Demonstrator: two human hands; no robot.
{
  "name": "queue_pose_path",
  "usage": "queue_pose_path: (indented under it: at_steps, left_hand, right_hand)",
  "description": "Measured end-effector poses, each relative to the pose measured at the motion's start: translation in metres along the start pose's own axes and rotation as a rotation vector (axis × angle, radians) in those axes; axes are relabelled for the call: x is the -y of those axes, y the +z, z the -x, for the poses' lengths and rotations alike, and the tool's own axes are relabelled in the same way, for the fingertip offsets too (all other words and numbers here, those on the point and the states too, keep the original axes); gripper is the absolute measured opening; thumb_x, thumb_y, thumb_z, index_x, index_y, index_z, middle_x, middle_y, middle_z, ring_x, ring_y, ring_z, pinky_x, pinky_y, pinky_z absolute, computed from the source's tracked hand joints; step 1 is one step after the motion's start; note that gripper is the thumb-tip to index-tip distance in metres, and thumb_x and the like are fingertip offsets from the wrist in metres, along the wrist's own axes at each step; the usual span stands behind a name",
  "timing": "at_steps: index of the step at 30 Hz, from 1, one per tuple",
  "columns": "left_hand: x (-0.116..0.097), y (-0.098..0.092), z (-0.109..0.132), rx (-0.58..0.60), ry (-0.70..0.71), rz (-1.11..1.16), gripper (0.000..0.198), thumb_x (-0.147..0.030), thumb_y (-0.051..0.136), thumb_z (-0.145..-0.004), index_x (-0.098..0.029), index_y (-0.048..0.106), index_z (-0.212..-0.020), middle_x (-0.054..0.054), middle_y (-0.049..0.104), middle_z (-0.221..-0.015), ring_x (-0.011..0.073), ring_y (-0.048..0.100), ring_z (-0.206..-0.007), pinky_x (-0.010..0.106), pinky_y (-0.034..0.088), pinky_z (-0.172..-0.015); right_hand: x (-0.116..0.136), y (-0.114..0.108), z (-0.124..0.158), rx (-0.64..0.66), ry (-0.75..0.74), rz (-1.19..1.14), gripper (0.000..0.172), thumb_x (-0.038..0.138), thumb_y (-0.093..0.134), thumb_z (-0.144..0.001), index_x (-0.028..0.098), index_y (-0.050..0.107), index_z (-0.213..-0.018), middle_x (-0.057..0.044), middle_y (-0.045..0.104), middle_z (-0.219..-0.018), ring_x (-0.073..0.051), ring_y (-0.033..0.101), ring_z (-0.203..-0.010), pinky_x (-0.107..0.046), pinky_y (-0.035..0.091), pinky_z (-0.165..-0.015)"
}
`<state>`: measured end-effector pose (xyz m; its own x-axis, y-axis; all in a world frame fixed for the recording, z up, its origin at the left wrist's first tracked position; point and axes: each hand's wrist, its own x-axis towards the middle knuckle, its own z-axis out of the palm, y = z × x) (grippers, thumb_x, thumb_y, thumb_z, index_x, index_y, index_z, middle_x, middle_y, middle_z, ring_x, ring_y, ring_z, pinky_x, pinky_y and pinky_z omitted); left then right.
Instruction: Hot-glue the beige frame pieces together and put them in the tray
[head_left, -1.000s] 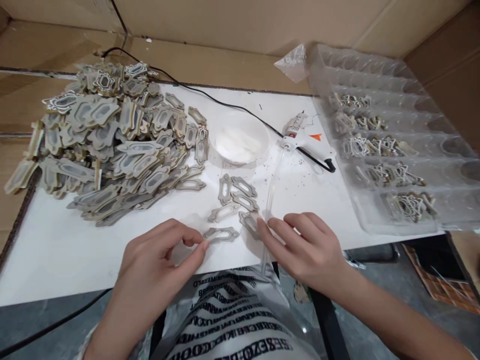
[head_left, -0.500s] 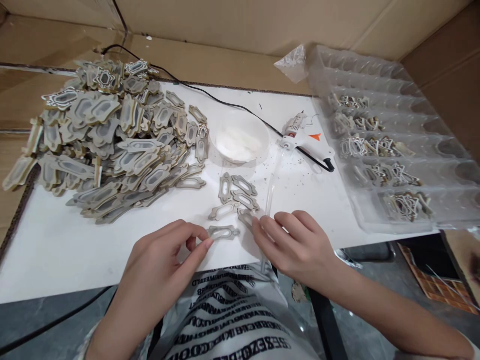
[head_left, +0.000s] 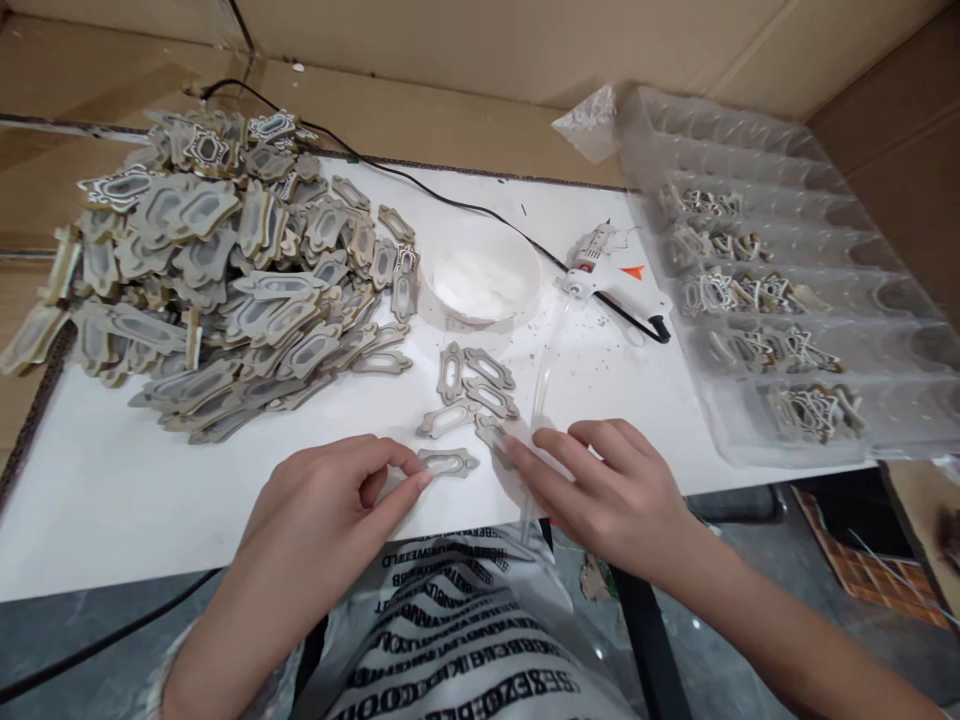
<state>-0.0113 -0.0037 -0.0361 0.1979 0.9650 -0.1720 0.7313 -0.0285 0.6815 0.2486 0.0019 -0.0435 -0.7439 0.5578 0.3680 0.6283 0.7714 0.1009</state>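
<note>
My left hand (head_left: 341,510) pinches the left end of a small grey ornamental frame (head_left: 448,462) between thumb and index finger, near the table's front edge. Another grey frame (head_left: 490,434) lies slanted under the index fingertip of my right hand (head_left: 600,480). The fingers of that hand are apart and it does not grip the frame; its thumb is mostly hidden. Several more loose frames (head_left: 450,372) lie just beyond both hands. A clear glue stick (head_left: 541,385) runs from the back of a white hot glue gun (head_left: 589,275) down past my right fingers.
A large heap of grey frames (head_left: 202,270) covers the left of the white board (head_left: 112,500). A round white dish (head_left: 480,280) stands at centre. At right, a clear compartment tray (head_left: 757,390) holds patterned pieces. A black cable (head_left: 420,190) crosses the back to the glue gun.
My right fingers have spread apart and drawn back slightly, uncovering more of the frame beneath them. My left hand keeps its pinch, almost in place.
</note>
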Motion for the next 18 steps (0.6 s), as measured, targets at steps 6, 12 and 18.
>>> queue_pose_path:
  at_steps: [6, 12, 18]
  left_hand:
    - [0.0008, -0.0062, -0.0041, 0.083, -0.013, -0.057, 0.023, -0.041, 0.057, -0.086, -0.028, 0.073, -0.077, -0.007, 0.046, -0.046, 0.0113, 0.043, -0.042, 0.024, 0.028, -0.044]
    - [0.0024, -0.0048, -0.0038, 0.122, -0.044, -0.074, 0.029, -0.047, 0.055, -0.088, -0.026, 0.073, -0.081, -0.006, 0.047, -0.047, 0.0122, 0.043, -0.045, 0.025, 0.028, -0.047]
    - [-0.0039, -0.0049, -0.0074, 0.145, -0.062, -0.081, 0.028, -0.045, 0.053, -0.087, -0.027, 0.072, -0.078, -0.005, 0.048, -0.047, 0.0144, 0.043, -0.045, 0.026, 0.028, -0.047]
  right_hand:
    - [0.0004, 0.0048, 0.0109, 0.041, -0.009, -0.055, 0.022, 0.016, 0.066, -0.094, 0.013, 0.073, -0.115, -0.01, 0.075, -0.106, -0.023, 0.051, -0.086, -0.036, 0.037, -0.07]
    - [0.0, 0.0048, 0.0117, 0.043, 0.016, -0.054, 0.024, 0.026, 0.066, -0.096, 0.013, 0.073, -0.116, -0.009, 0.075, -0.105, -0.022, 0.051, -0.085, -0.035, 0.037, -0.07]
    - [0.0013, 0.0021, 0.0079, 0.033, 0.05, -0.064, 0.026, 0.029, 0.068, -0.095, 0.013, 0.072, -0.116, -0.009, 0.075, -0.103, -0.021, 0.052, -0.083, -0.035, 0.04, -0.069]
